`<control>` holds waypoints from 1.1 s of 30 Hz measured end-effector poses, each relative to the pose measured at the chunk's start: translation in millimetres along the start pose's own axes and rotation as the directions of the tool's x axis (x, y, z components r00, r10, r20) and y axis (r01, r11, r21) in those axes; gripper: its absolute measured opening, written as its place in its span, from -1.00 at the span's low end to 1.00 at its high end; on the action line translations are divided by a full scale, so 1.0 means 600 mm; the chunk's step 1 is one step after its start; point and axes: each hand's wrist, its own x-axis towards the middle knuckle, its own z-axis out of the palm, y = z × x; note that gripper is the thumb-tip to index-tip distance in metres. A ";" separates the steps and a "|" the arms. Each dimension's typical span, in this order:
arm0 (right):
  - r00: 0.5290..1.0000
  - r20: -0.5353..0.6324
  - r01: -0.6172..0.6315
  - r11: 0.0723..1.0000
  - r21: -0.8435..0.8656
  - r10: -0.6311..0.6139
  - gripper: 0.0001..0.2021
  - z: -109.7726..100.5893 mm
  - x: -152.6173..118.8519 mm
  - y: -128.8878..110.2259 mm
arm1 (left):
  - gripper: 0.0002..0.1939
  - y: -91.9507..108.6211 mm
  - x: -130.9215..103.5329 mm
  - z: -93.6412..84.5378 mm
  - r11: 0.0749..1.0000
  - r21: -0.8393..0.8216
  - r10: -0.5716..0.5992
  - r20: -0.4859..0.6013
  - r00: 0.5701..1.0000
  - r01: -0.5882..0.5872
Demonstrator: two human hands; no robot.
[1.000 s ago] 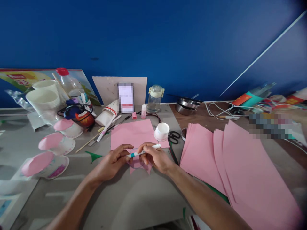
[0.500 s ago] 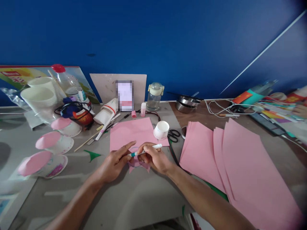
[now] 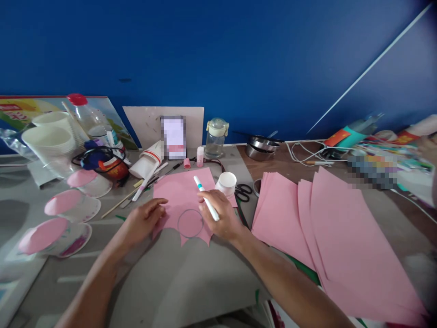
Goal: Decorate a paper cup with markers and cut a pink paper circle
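A pink sheet (image 3: 177,191) with scalloped cuts along its near edge lies in the middle of the table. On it a dark circle outline (image 3: 190,223) is drawn. My right hand (image 3: 221,214) holds a capped white marker (image 3: 209,200) with a teal band, tilted above the sheet's right part. My left hand (image 3: 145,218) rests at the sheet's left edge, fingers curled at the paper; whether they pinch it is hard to tell. A white paper cup (image 3: 226,183) stands upside down just beyond my right hand, beside black scissors (image 3: 243,192).
Stacked pink sheets (image 3: 344,228) cover the right side. Several pink-topped cups (image 3: 56,228) stand at the left, near stacked paper cups (image 3: 49,139). A phone (image 3: 173,136), a glass jar (image 3: 216,139) and metal bowls (image 3: 261,148) line the back. Another person's hand shows at the far right.
My hands have moved apart, left hand leftward and right hand rightward. The marker has left my left fingers, turned steeper and now looks capped. The drawn circle is uncovered.
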 end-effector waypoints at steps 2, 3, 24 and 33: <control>0.995 0.085 0.067 0.986 -0.155 -0.055 -0.68 0.004 -0.001 0.011 | -0.76 -0.009 0.003 -0.003 0.994 0.090 0.058 -0.015 0.998 -0.057; 0.991 0.124 0.077 0.977 -0.197 -0.053 -0.65 0.008 -0.002 0.016 | -0.78 -0.013 0.004 -0.001 0.989 0.117 0.098 -0.046 0.994 -0.092; 0.942 0.271 -0.055 0.889 -0.455 0.197 -0.48 0.037 -0.021 0.040 | -0.69 0.005 -0.003 -0.024 0.770 -0.603 -0.340 -0.112 0.934 0.208; 0.948 0.244 -0.071 0.886 -0.458 0.202 -0.51 0.038 -0.021 0.034 | -0.89 0.025 0.005 -0.026 0.497 -0.815 -0.443 0.057 0.895 0.297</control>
